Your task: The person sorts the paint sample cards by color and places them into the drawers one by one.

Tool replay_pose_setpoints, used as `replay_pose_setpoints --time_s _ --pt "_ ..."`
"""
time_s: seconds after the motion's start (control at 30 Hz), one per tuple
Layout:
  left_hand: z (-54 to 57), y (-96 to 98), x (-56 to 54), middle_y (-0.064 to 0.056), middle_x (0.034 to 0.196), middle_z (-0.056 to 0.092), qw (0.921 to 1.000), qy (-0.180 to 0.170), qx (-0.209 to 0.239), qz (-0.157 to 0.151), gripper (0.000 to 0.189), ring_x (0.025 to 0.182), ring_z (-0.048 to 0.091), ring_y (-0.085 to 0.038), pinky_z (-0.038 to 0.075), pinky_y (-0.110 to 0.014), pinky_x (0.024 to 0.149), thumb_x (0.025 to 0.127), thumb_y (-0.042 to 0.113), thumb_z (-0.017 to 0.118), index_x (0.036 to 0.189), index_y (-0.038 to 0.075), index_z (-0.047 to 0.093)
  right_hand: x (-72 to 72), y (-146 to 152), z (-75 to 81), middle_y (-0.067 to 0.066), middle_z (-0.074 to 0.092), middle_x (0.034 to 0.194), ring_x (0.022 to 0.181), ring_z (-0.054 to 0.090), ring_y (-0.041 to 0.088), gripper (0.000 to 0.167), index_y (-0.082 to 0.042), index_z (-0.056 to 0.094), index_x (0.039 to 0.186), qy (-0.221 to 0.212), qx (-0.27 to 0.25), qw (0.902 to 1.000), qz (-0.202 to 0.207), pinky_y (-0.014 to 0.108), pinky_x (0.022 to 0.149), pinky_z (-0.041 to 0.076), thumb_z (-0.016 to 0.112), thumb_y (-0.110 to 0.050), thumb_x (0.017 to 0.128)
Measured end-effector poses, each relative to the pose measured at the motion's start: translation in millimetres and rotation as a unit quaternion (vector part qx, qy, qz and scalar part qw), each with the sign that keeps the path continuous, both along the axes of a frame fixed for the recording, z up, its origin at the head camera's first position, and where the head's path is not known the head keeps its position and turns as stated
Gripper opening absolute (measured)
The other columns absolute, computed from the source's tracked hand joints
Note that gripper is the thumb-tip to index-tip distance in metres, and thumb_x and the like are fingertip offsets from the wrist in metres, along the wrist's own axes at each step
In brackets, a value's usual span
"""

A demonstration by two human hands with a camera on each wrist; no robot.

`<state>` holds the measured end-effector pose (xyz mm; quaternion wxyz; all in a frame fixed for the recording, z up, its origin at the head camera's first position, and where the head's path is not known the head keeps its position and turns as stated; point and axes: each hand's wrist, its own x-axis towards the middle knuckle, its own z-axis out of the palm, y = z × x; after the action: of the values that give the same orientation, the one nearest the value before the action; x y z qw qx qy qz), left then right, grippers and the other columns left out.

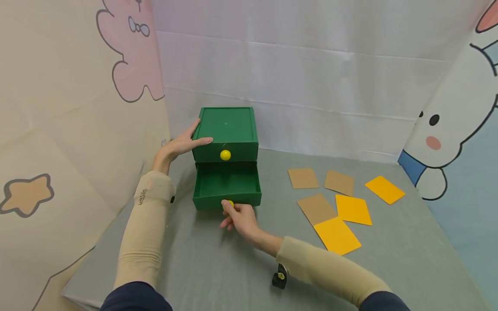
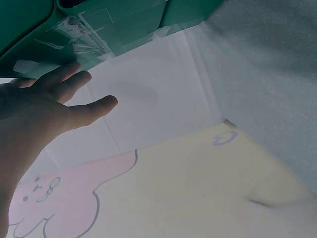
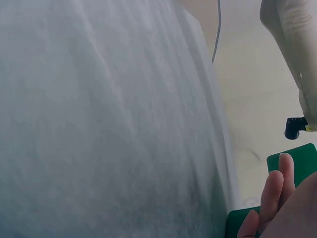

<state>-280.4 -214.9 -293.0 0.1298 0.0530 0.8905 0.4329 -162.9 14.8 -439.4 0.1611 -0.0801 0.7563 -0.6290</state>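
A small green two-drawer cabinet stands on the table by the back wall. Its lower drawer is pulled out, and the inside I can see holds nothing. My right hand pinches that drawer's yellow knob between thumb and finger. The upper drawer, with its own yellow knob, is closed. With fingers spread, my left hand rests on the cabinet's left side and top edge. Clear tape shows on the green side in the left wrist view. In the right wrist view the right-hand fingers hide the knob.
Several brown cards and yellow cards lie flat on the grey-covered table, right of the cabinet; a brown and a yellow one touch. A white cloth wall rises behind, and a printed cream wall stands close on the left.
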Motion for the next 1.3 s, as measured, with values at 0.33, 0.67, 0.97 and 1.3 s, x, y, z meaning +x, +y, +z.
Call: replay_pose_setpoints --time_s 0.33,0.67,0.97,1.3 --pt "-29.0 -12.6 -28.0 0.005 0.162 -0.018 0.9999 0.01 -0.001 0.005 0.1 0.151 -0.012 -0.028 0.005 -0.066 0.117 0.088 0.059 0.056 0.153 0.035 -0.016 22.6 8.7 0.2 0.015 0.072 0.066 0.068 0.066 0.043 0.052 -0.002 0.07 0.091 -0.028 -0.001 0.9995 0.014 0.029 0.069 0.055 0.058 -0.053 0.092" --pt "-37.1 -21.2 -27.3 0.011 0.161 -0.018 0.9999 0.015 -0.001 0.007 0.1 0.151 -0.012 -0.027 0.005 -0.068 0.116 0.086 0.065 0.056 0.151 0.041 -0.016 32.0 12.1 -3.3 0.021 0.072 0.07 0.057 0.066 0.023 0.055 0.004 0.071 0.099 -0.059 -0.019 0.9972 0.042 0.048 0.069 0.057 0.059 -0.05 0.092" --pt "-35.7 -21.6 -24.7 0.01 0.16 -0.02 1.0 0.008 0.001 0.005 0.1 0.151 -0.014 -0.028 0.004 -0.069 0.115 0.087 0.063 0.056 0.151 0.04 -0.017 48.5 33.9 10.7 0.012 0.071 0.064 0.053 0.064 0.016 0.045 0.002 0.072 0.091 -0.062 0.025 0.9923 0.104 0.037 0.059 0.057 0.067 -0.043 0.088" --pt "-8.0 -5.0 -6.8 0.003 0.161 -0.021 0.9999 -0.005 0.013 -0.008 0.096 0.15 -0.015 -0.03 0.003 -0.067 0.116 0.093 0.049 0.055 0.154 0.03 -0.017 6.1 138.6 18.4 0.003 0.066 0.064 0.055 0.058 0.011 0.015 -0.008 0.072 0.088 0.334 0.169 0.9262 -0.041 0.025 0.049 0.046 0.068 -0.023 0.09"
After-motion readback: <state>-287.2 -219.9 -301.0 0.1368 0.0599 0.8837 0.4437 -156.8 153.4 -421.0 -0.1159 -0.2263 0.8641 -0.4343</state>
